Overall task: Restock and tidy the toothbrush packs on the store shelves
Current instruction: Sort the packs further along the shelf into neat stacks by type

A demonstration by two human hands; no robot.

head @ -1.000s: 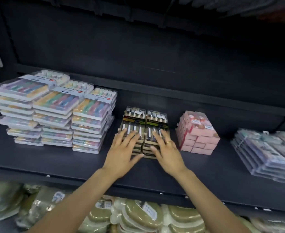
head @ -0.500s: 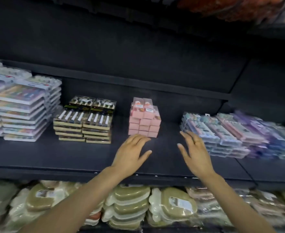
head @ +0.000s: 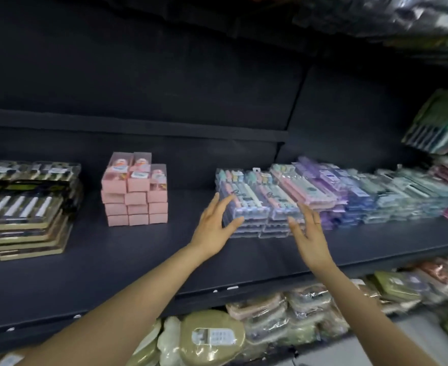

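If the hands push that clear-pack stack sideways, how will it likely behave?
The clear toothbrush pack stack probably shears: smooth plastic layers look slippery. The packs seem rigid and light. The left hand at its left edge could steady it.

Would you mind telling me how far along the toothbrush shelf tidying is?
Looks done: the black-and-gold packs and pink boxes sit in squared stacks. In hand: left hand and right hand, both open, reach the pastel packs. Left: the overlapping purple and teal packs beyond.

gold packs (head: 24,207): cut by left edge | right-hand packs (head: 415,196): blurred, print unreadable | right hand (head: 311,233): hides clear stack (head: 254,204) corner, contact unclear | lower bags (head: 212,336): label (head: 213,336) too blurred to read
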